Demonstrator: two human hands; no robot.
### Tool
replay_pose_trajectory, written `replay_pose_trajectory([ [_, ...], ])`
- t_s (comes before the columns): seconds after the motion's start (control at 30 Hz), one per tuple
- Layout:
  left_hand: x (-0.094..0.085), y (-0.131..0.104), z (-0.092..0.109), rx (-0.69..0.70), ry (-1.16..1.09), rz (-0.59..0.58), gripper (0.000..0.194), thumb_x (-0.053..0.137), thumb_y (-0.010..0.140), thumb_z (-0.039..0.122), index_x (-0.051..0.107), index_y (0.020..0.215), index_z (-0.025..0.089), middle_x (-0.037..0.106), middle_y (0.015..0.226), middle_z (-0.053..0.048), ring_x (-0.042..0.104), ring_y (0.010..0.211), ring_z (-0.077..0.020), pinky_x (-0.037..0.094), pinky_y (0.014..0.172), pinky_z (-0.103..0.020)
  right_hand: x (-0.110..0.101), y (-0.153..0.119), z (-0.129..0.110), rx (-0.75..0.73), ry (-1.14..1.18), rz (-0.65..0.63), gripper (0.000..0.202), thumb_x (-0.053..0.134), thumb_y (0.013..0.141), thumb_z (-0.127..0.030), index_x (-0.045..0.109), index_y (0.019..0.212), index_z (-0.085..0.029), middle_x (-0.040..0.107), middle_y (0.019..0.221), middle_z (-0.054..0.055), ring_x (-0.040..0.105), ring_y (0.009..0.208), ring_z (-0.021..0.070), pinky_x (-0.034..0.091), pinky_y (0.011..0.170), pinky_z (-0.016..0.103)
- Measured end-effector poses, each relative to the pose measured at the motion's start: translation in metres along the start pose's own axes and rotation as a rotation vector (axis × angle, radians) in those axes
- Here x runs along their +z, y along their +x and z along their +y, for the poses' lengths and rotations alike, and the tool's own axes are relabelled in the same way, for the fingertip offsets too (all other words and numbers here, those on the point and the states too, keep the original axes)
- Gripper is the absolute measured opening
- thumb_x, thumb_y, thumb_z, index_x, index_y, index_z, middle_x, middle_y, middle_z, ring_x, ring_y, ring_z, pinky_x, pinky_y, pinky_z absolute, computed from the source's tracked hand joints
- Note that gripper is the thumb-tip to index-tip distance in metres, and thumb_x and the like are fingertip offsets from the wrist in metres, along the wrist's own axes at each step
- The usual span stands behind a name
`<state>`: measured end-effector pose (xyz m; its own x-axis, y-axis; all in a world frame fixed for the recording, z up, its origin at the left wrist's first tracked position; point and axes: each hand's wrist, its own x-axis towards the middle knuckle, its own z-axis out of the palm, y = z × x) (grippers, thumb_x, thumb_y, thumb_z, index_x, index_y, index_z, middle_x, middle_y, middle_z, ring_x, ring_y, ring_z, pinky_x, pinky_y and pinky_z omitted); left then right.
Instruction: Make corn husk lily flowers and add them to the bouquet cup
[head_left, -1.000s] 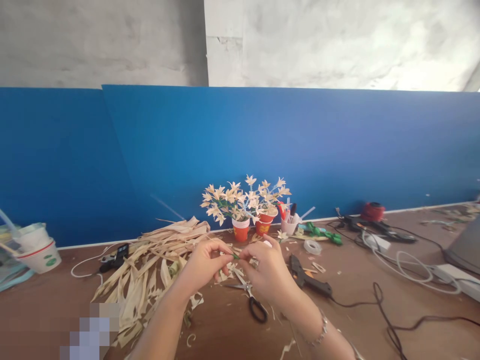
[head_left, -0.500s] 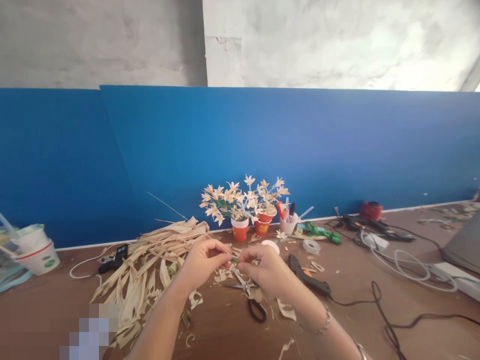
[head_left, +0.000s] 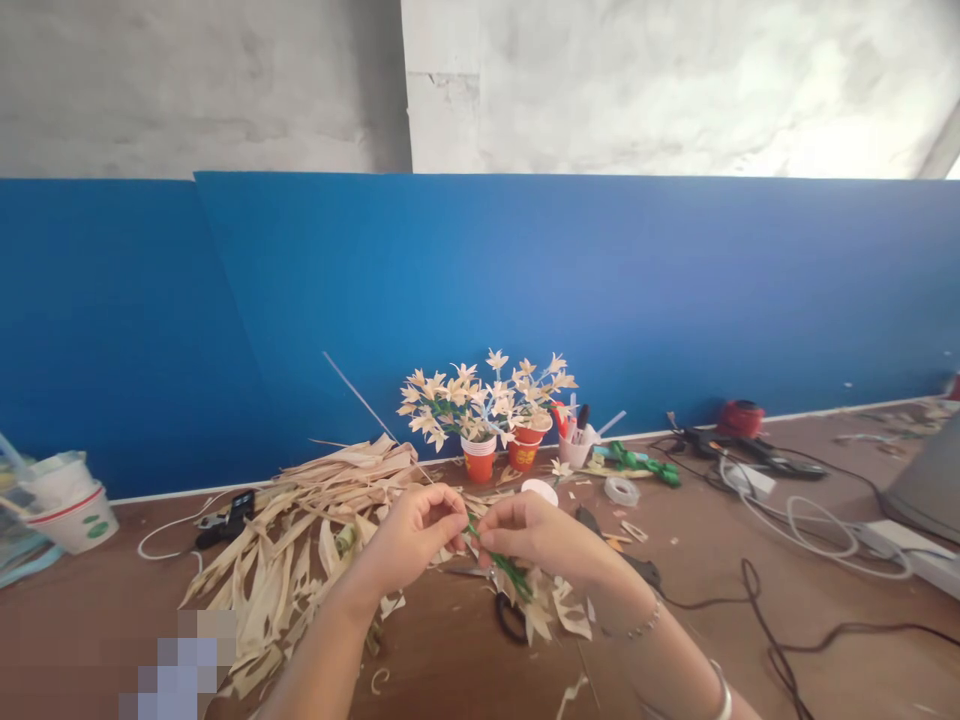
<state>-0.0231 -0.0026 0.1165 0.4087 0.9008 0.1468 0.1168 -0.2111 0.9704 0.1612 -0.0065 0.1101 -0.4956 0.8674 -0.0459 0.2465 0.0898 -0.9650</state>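
Observation:
Near the centre, my left hand (head_left: 427, 525) pinches the upper end of a green stem (head_left: 511, 574). Close beside it, my right hand (head_left: 521, 530) is closed on the same stem, which slants down to the right below the fingers. Pale husk petals (head_left: 538, 605) show at the stem's lower end. Scissors with black handles (head_left: 511, 618) lie under the stem, partly hidden. Beyond my hands stand red cups (head_left: 480, 462) holding many pale flowers (head_left: 442, 395). A thin pale wire (head_left: 356, 390) rises at a slant behind my left hand.
Dried husk strips (head_left: 300, 560) are piled at the left. A tape roll (head_left: 622, 491), a dark glue gun (head_left: 645, 571), a cup of pens (head_left: 575, 450) and green ribbon (head_left: 652, 467) lie to the right. Cables (head_left: 780, 640) and a white power strip (head_left: 919, 560) are farther right.
The green stem with pale petals now hangs below my right hand, where little of it showed before. The thin wire behind my left hand has shifted right and up. Both hands stay close together.

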Motion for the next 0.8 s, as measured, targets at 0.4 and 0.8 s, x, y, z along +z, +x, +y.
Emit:
replay_pose_trajectory([
  [0.4, -0.01, 0.001, -0.001, 0.034, 0.038, -0.028, 0.009, 0.064, 0.068, 0.025, 0.064, 0.068, 0.015, 0.06, 0.062, 0.0, 0.057, 0.059, -0.0137, 0.045, 0.059, -0.025, 0.007, 0.0, -0.001, -0.057, -0.166, 0.123, 0.01, 0.061, 0.07, -0.024, 0.065, 0.067, -0.016, 0.063, 0.065, 0.001, 0.051, 0.06, 0.0113, 0.039, 0.057, 0.022],
  [0.8, -0.007, 0.005, -0.009, -0.038, 0.098, 0.071, 0.019, 0.059, 0.073, 0.036, 0.06, 0.069, 0.017, 0.06, 0.055, 0.0, 0.057, 0.055, -0.0137, 0.043, 0.056, -0.024, -0.066, 0.011, 0.04, 0.494, -0.906, 0.675, 0.021, 0.048, 0.075, -0.02, 0.066, 0.069, -0.012, 0.067, 0.079, 0.015, 0.059, 0.082, 0.0274, 0.035, 0.076, 0.041],
])
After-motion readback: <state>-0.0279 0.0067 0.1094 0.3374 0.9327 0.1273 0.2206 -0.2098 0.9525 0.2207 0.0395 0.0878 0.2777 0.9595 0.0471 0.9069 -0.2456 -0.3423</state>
